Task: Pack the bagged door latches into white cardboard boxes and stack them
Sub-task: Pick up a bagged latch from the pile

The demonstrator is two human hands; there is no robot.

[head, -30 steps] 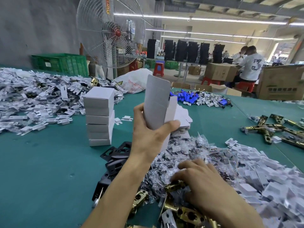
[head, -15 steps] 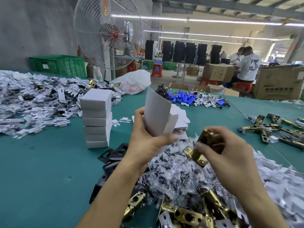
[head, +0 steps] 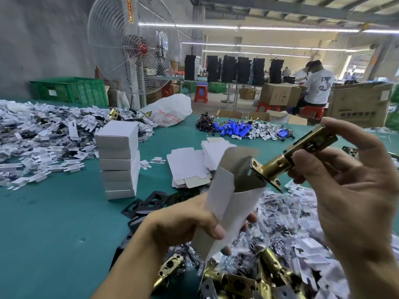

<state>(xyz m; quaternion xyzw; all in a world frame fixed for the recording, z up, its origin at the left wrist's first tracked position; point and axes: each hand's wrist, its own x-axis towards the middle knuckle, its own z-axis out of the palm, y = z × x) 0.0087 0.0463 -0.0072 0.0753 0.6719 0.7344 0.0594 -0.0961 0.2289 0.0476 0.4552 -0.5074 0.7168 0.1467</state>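
Gripped an open white box [head: 233,195] in the left hand [head: 190,221], with the thumb across its front and the other fingers [head: 250,217] curled round its back, above the green surface [head: 54,234]. Held the box tilted, with the open top up and toward the right.

Pinched a brass latch [head: 287,160] in the right hand [head: 354,190], with the fingers curled round its flat rear part and its round barrel. Pointed the faceplate end down and to the left, right at the open top of the box, with the body of the latch outside. Could not tell whether the faceplate touched the rim, nor whether a clear bag covered the latch.

Saw behind the left hand an upright stack of closed boxes [head: 118,160] on the surface, and near it on the right some flat unfolded boxes [head: 190,167]. Saw also black plates [head: 149,201] between the stack and the left hand, loose latches [head: 237,281] at the near edge, and small clear bags [head: 280,223] mixed with white card pieces under the right hand.

Read a large "3" on the back of the white shirt of a person [head: 317,87] seated far behind, beside brown cartons [head: 278,93]. Found red print on a white plastic bag [head: 170,111] and red letters on a yellow strip of the big fan [head: 133,44], both too small to read.
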